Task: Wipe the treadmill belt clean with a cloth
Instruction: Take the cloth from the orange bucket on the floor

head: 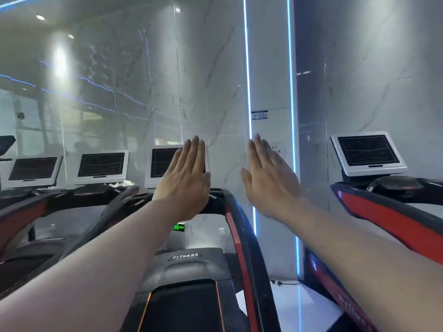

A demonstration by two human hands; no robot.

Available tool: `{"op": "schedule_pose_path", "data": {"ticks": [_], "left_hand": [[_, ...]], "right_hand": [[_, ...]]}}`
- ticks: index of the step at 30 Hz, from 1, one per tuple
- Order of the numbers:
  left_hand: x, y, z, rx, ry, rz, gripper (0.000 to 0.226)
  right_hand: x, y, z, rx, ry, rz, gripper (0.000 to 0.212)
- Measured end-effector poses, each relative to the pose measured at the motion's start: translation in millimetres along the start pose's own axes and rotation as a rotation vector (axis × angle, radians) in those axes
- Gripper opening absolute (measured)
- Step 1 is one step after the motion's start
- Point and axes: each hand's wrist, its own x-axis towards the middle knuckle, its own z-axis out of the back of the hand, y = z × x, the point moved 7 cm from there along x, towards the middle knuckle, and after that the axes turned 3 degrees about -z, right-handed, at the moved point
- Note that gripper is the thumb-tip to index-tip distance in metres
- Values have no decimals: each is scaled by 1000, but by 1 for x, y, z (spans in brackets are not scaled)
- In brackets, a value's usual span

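Both arms are stretched forward at chest height. My left hand (185,178) is flat with straight fingers and partly covers the treadmill's console screen (159,164). My right hand (268,178) is also flat, fingers together, in front of the marble wall. Neither hand holds anything. The black treadmill belt (184,307) lies low in the middle of the view, below a motor cover (185,262) marked FITNESS. A crumpled white cloth (123,183) lies on the console of the treadmill to the left.
A red and black handrail (242,248) runs down the right of my treadmill. More treadmills with screens stand to the left (102,165) and to the right (368,150). A marble pillar with blue light strips (291,92) stands ahead.
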Motion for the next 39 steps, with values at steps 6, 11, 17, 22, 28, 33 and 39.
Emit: {"op": "schedule_pose_path", "data": {"ticks": [6,11,17,22,28,33,39], "left_hand": [[-2,-4,-52,-97,34,-49,65],[-10,-18,-89,-178,61,-90,64],[-27,-40,-143,-269,93,-176,63],[-50,-78,-188,-385,119,-286,64],[-86,-145,-219,-528,171,-397,63],[-117,-202,-226,-584,233,-464,62],[-161,-291,-233,-607,347,-611,59]], "right_hand": [[-14,-3,-49,1,65,-101,65],[-34,-8,-81,-30,70,-169,65],[-80,-22,-113,-117,113,-268,64],[-143,-47,-137,-229,172,-419,65],[-220,-75,-134,-327,258,-526,64],[-290,-101,-115,-361,336,-634,64],[-391,-128,-91,-459,472,-673,62]]}}
